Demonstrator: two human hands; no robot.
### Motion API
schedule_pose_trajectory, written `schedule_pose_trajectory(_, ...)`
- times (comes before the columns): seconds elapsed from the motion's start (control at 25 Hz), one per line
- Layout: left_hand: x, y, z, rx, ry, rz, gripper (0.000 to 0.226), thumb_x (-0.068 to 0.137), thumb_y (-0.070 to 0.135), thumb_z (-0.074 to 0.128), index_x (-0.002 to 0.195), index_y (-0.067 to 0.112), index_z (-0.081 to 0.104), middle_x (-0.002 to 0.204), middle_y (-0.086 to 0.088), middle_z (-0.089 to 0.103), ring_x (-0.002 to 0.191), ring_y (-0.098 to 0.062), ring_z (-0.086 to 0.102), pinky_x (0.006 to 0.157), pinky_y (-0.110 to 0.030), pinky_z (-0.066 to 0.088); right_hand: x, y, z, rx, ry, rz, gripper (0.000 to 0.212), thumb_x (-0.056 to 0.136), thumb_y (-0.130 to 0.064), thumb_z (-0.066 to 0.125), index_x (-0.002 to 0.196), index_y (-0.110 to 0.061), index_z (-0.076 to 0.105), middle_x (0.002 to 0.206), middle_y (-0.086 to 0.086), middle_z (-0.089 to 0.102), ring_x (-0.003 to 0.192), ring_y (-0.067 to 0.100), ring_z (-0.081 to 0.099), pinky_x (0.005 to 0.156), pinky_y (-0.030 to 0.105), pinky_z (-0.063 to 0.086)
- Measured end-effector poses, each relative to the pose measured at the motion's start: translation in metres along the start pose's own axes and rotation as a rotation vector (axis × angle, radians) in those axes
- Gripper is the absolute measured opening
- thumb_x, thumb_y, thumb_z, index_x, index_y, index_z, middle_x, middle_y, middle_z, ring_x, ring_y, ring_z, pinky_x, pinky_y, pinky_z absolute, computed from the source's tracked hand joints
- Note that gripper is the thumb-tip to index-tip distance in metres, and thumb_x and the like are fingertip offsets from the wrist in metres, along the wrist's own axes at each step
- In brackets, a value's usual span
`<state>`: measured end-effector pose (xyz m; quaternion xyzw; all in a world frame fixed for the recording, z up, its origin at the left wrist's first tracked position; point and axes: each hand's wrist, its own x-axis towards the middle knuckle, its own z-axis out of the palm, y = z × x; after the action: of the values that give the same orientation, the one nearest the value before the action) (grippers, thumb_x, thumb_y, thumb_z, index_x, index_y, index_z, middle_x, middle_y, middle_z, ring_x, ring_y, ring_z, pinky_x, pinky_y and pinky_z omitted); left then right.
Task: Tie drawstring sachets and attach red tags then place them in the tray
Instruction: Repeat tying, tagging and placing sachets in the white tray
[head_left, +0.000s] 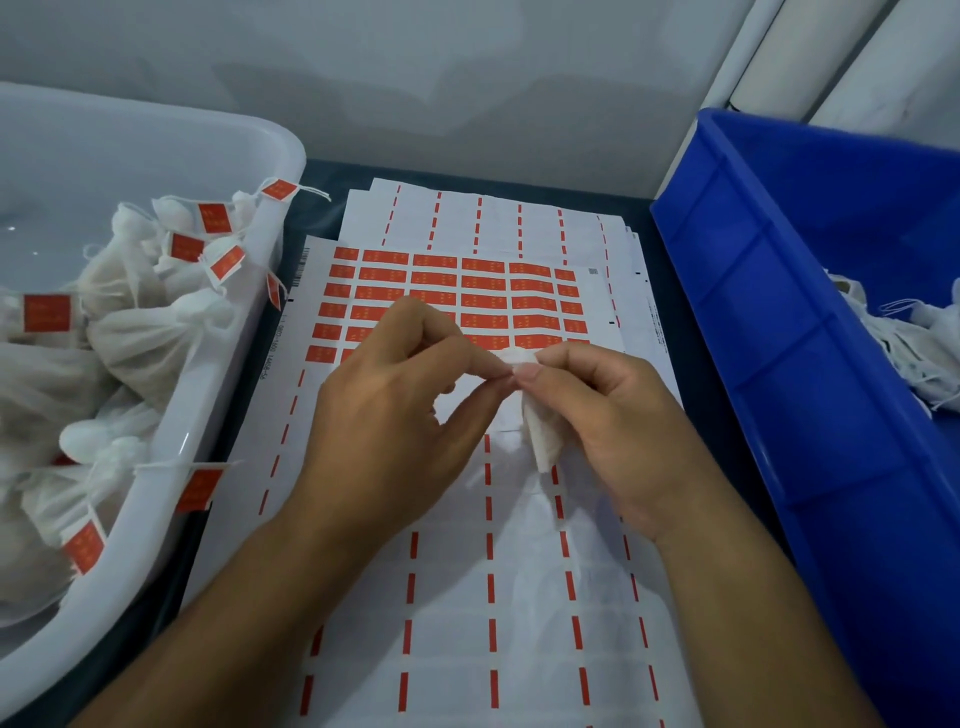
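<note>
Both hands pinch sachet (540, 431) (white, small).

Both bare forearms reach forward and converge. The left hand (395, 410) has thumb and forefinger pinched together, its other fingers curled above. The right hand (608, 421) meets it fingertip to fingertip, thumb and forefinger pinching, remaining fingers curled under its palm, wrist angled inward

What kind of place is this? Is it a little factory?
Probably a small packing workstation. A clear tray holds finished white sachets with red tags, sheets of red tag stickers cover the table, and a blue bin holds untied sachets.
</note>
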<state>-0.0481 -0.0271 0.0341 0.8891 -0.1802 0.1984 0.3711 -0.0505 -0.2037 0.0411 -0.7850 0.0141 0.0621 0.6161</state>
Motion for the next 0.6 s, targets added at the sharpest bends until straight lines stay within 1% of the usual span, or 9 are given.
schedule_pose_trajectory(0.12,0.000,0.002,0.003,0.044,-0.070,-0.083,0.020,0.087,0.052,0.058,0.095,0.035,0.067,0.101,0.019,0.049,0.082,-0.008,0.054,0.064,-0.016,0.049,0.002,0.001,0.000,-0.142,0.012,-0.082,0.016,0.099,-0.038,0.064,0.088,-0.030,0.072,0.097,-0.017,0.072,0.098,-0.001,0.066,0.077,0.016,0.053)
schedule_pose_trajectory(0.16,0.000,0.003,0.004,0.042,-0.111,-0.120,0.012,0.091,0.052,0.057,0.090,0.040,0.060,0.099,0.022,0.048,0.082,-0.007,0.055,0.064,-0.015,0.048,0.002,0.001,0.001,-0.180,0.010,-0.115,0.016,0.100,-0.036,0.063,0.088,-0.028,0.070,0.096,-0.015,0.072,0.097,0.002,0.067,0.074,0.017,0.056)
schedule_pose_trajectory(0.2,-0.001,0.005,0.005,0.010,-0.165,-0.171,0.013,0.094,0.049,0.057,0.085,0.040,0.055,0.094,0.025,0.050,0.083,-0.005,0.057,0.064,-0.014,0.047,0.002,0.002,0.001,-0.207,0.002,-0.146,0.016,0.101,-0.035,0.062,0.088,-0.026,0.068,0.094,-0.012,0.072,0.094,0.006,0.068,0.074,0.020,0.059)
schedule_pose_trajectory(0.28,0.000,0.003,0.007,-0.193,-0.273,-0.352,0.019,0.100,0.039,0.053,0.081,0.035,0.055,0.080,0.023,0.058,0.081,0.000,0.059,0.061,-0.013,0.045,0.001,0.002,0.003,-0.218,-0.021,-0.182,0.014,0.102,-0.032,0.061,0.090,-0.024,0.063,0.087,-0.006,0.070,0.086,0.015,0.070,0.076,0.031,0.062)
schedule_pose_trajectory(0.36,0.005,0.001,0.003,-0.400,-0.351,-0.564,0.026,0.103,0.030,0.047,0.079,0.027,0.058,0.065,0.017,0.062,0.062,-0.002,0.060,0.054,-0.014,0.046,0.000,0.001,0.003,-0.146,-0.046,-0.177,0.011,0.101,-0.029,0.061,0.093,-0.021,0.060,0.085,-0.003,0.073,0.082,0.019,0.072,0.075,0.039,0.064)
schedule_pose_trajectory(0.4,0.008,0.002,0.001,-0.460,-0.382,-0.661,0.030,0.104,0.027,0.046,0.077,0.023,0.060,0.058,0.012,0.061,0.053,-0.006,0.058,0.052,-0.018,0.047,0.000,0.001,0.003,-0.087,-0.048,-0.168,0.010,0.100,-0.027,0.063,0.094,-0.021,0.059,0.087,-0.004,0.075,0.084,0.018,0.074,0.077,0.038,0.064)
schedule_pose_trajectory(0.48,0.012,0.005,-0.003,-0.622,-0.407,-0.847,0.033,0.102,0.022,0.048,0.071,0.017,0.060,0.055,0.002,0.056,0.048,-0.012,0.051,0.054,-0.029,0.046,0.001,-0.001,0.001,0.027,-0.031,-0.152,0.012,0.096,-0.024,0.070,0.094,-0.023,0.059,0.096,-0.005,0.075,0.093,0.014,0.074,0.081,0.031,0.064)
schedule_pose_trajectory(0.52,0.013,0.008,-0.005,-0.737,-0.403,-0.921,0.032,0.099,0.020,0.049,0.069,0.014,0.059,0.057,-0.002,0.052,0.049,-0.014,0.047,0.055,-0.030,0.043,0.001,-0.002,0.000,0.075,-0.033,-0.154,0.014,0.094,-0.022,0.073,0.096,-0.025,0.060,0.100,-0.006,0.074,0.098,0.013,0.073,0.082,0.027,0.063)
schedule_pose_trajectory(0.6,0.012,0.010,-0.011,-1.024,-0.391,-0.959,0.028,0.091,0.018,0.048,0.064,0.014,0.055,0.060,-0.003,0.044,0.048,-0.013,0.041,0.051,-0.027,0.040,0.000,-0.002,-0.003,0.136,-0.091,-0.180,0.027,0.091,-0.020,0.075,0.110,-0.032,0.061,0.108,-0.009,0.072,0.107,0.011,0.071,0.083,0.023,0.061)
